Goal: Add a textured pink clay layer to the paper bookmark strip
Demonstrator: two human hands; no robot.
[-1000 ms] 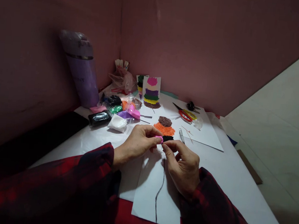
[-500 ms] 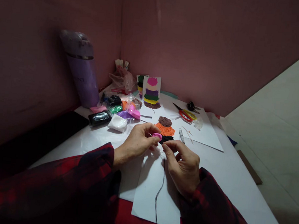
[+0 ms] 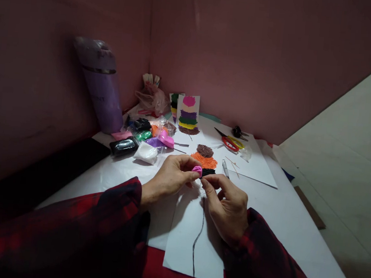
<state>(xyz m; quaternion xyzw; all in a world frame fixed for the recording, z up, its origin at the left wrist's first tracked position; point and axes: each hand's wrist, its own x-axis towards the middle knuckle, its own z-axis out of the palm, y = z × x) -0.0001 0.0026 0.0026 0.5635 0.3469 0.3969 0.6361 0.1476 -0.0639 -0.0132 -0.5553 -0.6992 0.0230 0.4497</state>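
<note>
Between the thumb and fingers of my left hand (image 3: 172, 174) is a small lump of pink modelling clay (image 3: 197, 170). My right hand (image 3: 227, 199) is closed in a pinch just to the right of it; what is in the fingertips, if anything, is too small to make out. Both hands hover over a white sheet of paper (image 3: 182, 247) with a wavy dark line drawn on it. At its upper part are bands of clay: brown (image 3: 205, 150), orange (image 3: 204, 161) and black (image 3: 208, 172). A pale band below the black is partly hidden by my hands.
Bagged clay (image 3: 147, 152) in several colours lies at the left, beside a purple bottle (image 3: 103, 93). A card with coloured bands (image 3: 188, 115) leans at the back. Red-and-yellow-handled scissors (image 3: 230, 143), toothpicks (image 3: 233, 164) and a ridged silver tool (image 3: 225, 169) lie to the right.
The pink clay has turned in my left fingers and looks rounder, shifted slightly right. My left fingers have moved slightly; my right hand stays in place.
</note>
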